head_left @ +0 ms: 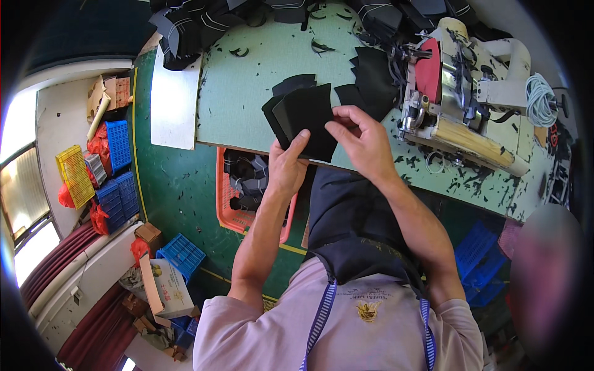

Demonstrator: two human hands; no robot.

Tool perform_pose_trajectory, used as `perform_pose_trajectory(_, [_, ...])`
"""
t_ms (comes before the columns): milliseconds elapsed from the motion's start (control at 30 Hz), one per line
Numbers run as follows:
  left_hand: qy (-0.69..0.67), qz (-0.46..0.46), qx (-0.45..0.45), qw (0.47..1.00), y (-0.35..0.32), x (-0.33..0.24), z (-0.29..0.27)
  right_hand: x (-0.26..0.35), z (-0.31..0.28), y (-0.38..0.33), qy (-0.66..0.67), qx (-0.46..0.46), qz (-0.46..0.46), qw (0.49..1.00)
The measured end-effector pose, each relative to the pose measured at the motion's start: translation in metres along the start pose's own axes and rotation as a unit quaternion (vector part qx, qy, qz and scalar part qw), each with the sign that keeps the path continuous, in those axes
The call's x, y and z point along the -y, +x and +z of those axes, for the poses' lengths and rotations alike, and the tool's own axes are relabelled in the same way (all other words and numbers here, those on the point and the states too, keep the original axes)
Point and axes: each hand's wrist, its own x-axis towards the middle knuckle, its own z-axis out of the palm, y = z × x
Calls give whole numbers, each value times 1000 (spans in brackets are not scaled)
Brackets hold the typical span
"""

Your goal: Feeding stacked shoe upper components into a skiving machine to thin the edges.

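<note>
My left hand (289, 162) grips a small fanned stack of flat black fabric pieces (309, 120) from its lower left edge, thumb on top and the other fingers underneath. One piece in the stack shows a dark grey face. At the stack's right edge, my right hand (364, 139) pinches the top piece between thumb and forefinger. The pieces are held over the front edge of the pale green table (247, 105). Just beyond my right hand, more black cut pieces (374, 80) lie overlapping on the tabletop.
A sewing-type machine (458, 105) with a red part stands at the right of the table, black scraps around it. Dark piles of pieces (192, 28) line the far edge. Below the table is a pink-orange basket (219, 198) of pieces. Another person (547, 272) is at the right.
</note>
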Motion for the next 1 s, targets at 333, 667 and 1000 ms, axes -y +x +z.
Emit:
perform_pose_trajectory(333, [-42, -10, -20, 999, -4, -9, 5, -3, -6, -11, 181, 18, 40, 982])
perform_pose_trajectory(667, [13, 16, 30, 999, -7, -4, -2, -1, -10, -13, 270, 10, 64, 961])
perform_pose_trajectory(1000, [165, 56, 23, 984, -16, -4, 19, -2, -16, -18, 262, 22, 46, 964])
